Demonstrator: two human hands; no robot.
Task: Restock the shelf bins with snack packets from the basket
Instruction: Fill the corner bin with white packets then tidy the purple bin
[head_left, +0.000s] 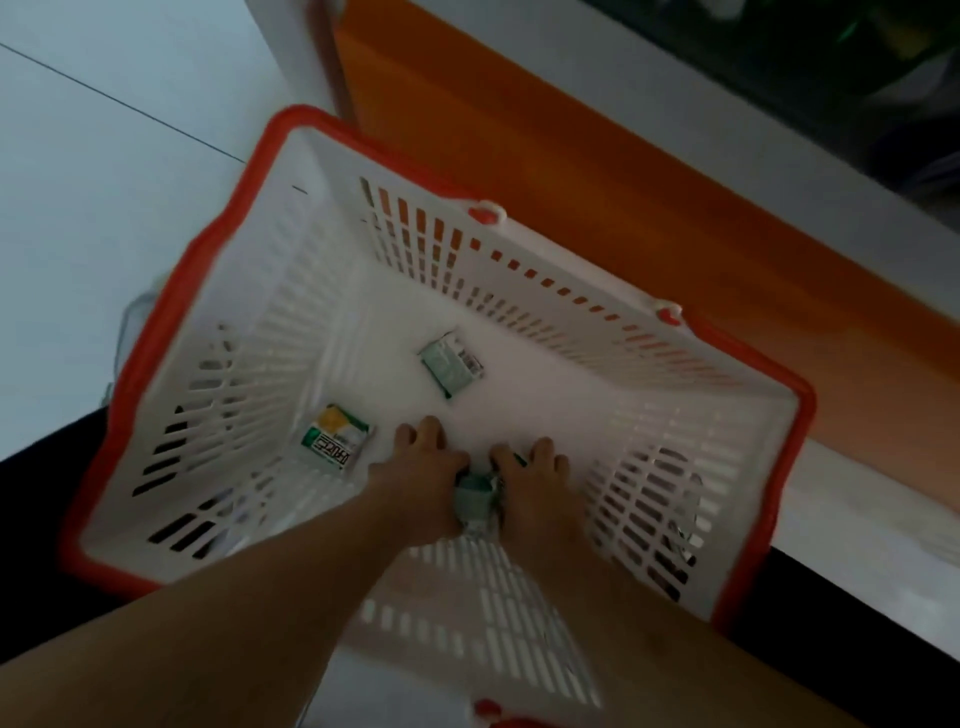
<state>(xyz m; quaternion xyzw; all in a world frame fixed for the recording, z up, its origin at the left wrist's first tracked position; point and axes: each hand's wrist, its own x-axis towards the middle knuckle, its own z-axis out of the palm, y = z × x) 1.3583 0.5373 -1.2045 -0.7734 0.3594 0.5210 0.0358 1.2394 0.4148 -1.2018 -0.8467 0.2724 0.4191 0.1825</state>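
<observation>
Orange panel (571, 171) beside pale tiled floor (104, 182)

white floor (104, 156), red-rimmed white basket (332, 218) resting on it

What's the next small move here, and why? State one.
Probably lift the green packets out of the basket toward the shelf. Both the left hand and the right hand are down on the basket floor, gripping them between them. The two other packets lie loose and can wait.
</observation>
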